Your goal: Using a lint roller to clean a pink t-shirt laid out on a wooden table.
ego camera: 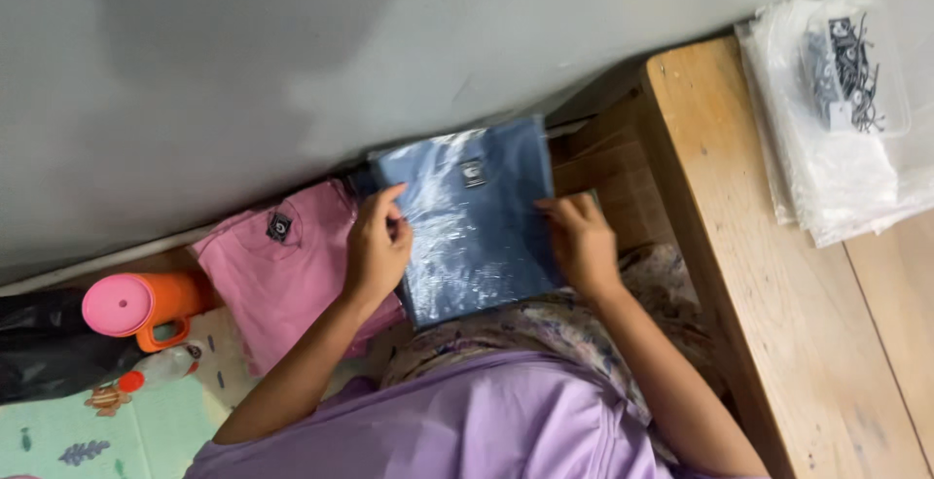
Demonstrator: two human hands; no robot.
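Two hands work a bagged garment against a grey wall (292,41), biggest surface in view, filling the top half. Next in size, wooden table (778,294) at right, bare planks, with a stack of clear plastic bags (846,177) on its far corner; a small clear pouch (856,61) on top of the stack holds dark tags with strings, count unreadable. Purple shirt (467,430) of the person fills the bottom centre, floral cloth on the lap above it. Blue folded garment (472,216) sits inside a clear plastic bag, resting on the lap against the wall base, small dark label showing near its top edge. Left hand (377,246) grips the bag's left edge, fingers curled on the plastic, thumb on top. Right hand (582,241) presses the bag's right edge, fingers bent over it, grasping the plastic. Pink folded garment (282,265) lies just beside the blue one at left, unbagged, dark label on it. Black plastic bag (44,348) at far left, contents hidden. Orange mug (146,306) with pink lid, shut, contents hidden, touching the black bag.
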